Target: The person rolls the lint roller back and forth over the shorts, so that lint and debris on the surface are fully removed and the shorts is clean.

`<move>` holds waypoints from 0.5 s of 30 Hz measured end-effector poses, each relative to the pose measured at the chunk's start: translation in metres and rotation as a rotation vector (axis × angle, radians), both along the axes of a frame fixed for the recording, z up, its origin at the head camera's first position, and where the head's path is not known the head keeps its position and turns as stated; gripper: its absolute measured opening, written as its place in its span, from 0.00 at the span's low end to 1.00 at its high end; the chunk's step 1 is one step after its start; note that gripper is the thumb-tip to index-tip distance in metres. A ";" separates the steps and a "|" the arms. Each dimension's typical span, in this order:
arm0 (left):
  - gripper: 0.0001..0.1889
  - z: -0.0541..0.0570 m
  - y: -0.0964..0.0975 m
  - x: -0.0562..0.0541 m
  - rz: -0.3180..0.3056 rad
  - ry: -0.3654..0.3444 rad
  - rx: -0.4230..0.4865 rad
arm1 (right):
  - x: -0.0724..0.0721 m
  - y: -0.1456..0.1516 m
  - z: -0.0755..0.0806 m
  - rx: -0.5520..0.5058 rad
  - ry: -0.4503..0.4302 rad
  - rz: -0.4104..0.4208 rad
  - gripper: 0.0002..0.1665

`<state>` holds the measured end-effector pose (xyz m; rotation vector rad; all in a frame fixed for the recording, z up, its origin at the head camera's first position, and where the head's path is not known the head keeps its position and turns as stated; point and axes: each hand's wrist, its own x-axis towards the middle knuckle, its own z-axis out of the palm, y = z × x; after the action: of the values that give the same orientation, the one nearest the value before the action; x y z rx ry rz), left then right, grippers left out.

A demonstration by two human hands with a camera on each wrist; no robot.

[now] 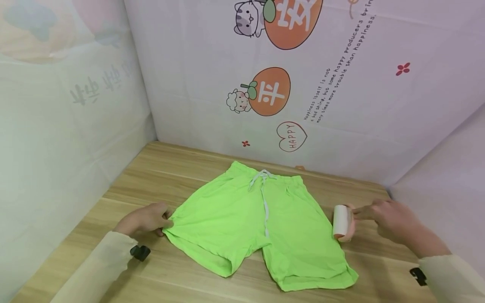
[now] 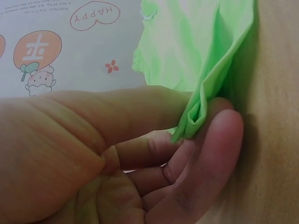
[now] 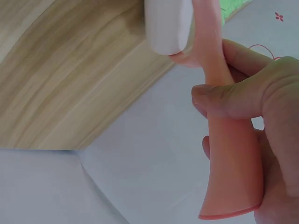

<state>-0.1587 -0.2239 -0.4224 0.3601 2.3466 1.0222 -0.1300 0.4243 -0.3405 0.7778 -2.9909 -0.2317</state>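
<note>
Bright green shorts [image 1: 227, 210] with a pale drawstring [image 1: 265, 202] lie spread on the wooden table, waistband toward the back wall. My left hand [image 1: 149, 219] pinches the outer hem corner of the left leg; in the left wrist view the folded green cloth [image 2: 198, 102] sits between thumb and fingers. My right hand [image 1: 394, 219] grips the pink handle [image 3: 233, 158] of a lint roller [image 1: 341, 221]. Its white roll [image 3: 169, 25] is at the right side edge of the shorts in the head view.
The wooden tabletop [image 1: 151, 273] runs under everything. A white printed sheet [image 1: 204, 84] stands behind it, with more white sheeting at the left [image 1: 75, 139] and right [image 1: 447, 168]. Both wrists carry dark bands under cream sleeves.
</note>
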 end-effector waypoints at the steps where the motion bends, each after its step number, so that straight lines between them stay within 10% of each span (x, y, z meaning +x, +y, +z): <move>1: 0.16 0.000 0.000 0.000 0.000 -0.002 0.003 | 0.001 0.001 0.001 0.014 0.006 0.001 0.42; 15: 0.19 -0.004 0.000 -0.002 -0.012 0.016 -0.015 | 0.018 -0.016 0.013 0.067 0.030 0.053 0.42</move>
<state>-0.1607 -0.2242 -0.4265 0.3775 2.3621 0.9994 -0.1123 0.4081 -0.3278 0.8512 -2.9435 -0.3399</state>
